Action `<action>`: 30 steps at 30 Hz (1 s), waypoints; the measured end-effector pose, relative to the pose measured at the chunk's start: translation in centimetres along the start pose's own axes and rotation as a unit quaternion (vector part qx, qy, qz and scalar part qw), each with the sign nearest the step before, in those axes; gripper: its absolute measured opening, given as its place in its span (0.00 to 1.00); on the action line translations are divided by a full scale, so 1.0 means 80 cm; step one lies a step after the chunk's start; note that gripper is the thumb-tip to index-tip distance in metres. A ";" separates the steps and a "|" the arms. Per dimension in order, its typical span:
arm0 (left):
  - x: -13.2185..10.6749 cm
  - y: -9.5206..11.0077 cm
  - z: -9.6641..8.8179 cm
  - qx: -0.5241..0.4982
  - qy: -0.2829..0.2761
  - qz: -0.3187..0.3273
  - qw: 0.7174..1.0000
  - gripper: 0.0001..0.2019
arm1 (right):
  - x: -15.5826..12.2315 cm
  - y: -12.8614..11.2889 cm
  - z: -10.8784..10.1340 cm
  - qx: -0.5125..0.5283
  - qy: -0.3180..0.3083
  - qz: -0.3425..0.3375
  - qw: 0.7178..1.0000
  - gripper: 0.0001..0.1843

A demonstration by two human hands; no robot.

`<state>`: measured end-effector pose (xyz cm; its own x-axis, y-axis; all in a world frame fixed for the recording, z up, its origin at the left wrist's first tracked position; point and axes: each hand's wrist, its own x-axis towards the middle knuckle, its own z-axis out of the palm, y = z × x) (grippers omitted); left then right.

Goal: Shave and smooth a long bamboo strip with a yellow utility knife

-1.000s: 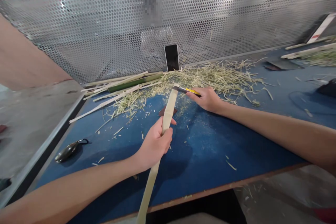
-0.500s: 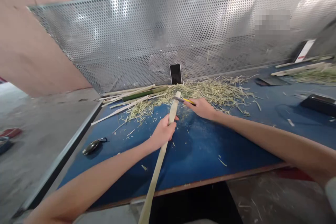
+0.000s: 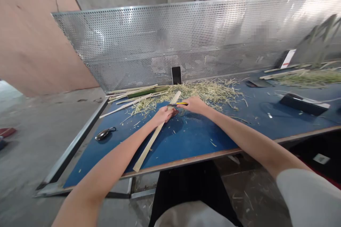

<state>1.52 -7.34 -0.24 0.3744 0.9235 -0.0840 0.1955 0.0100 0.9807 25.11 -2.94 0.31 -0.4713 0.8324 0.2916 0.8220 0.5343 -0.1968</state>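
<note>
A pale flat bamboo strip (image 3: 149, 145) slants across the blue tabletop, its lower end near the front edge. My left hand (image 3: 163, 115) is closed round it close to its upper end. In my right hand (image 3: 195, 105) is a yellow-and-black utility knife (image 3: 182, 103), held in closed fingers. The blade lies across the strip just above my left fingers; its exact contact is too small to make out. Behind both hands spreads a heap of thin bamboo shavings (image 3: 205, 92).
A phone (image 3: 176, 75) leans on the perforated metal panel (image 3: 149, 46). Bamboo strips and a green bamboo piece (image 3: 147, 92) lie at the back left. A dark oval object with a loop (image 3: 103, 134) sits left; a black box-like object (image 3: 303, 103) lies right.
My view has tilted up and turned slightly right. The strip's lower end now shows on the table. The knife has come down along the strip, close to my left hand.
</note>
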 end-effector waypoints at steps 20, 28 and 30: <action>-0.016 0.020 0.009 0.057 0.031 0.020 0.998 0.09 | 0.012 0.043 0.001 0.028 0.053 0.146 0.988 0.39; -0.019 0.025 0.014 0.085 0.051 0.013 0.995 0.11 | 0.005 0.039 -0.001 0.088 0.012 0.036 0.995 0.43; -0.020 0.025 0.015 0.094 0.057 0.017 0.994 0.11 | 0.008 0.040 -0.002 0.085 0.010 0.070 0.994 0.42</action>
<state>2.39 -9.22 1.67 0.2812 0.9594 -0.0204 0.3552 -0.0843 0.9310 27.45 -0.70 0.03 -0.3479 0.8981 0.2691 0.8127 0.4320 -0.3911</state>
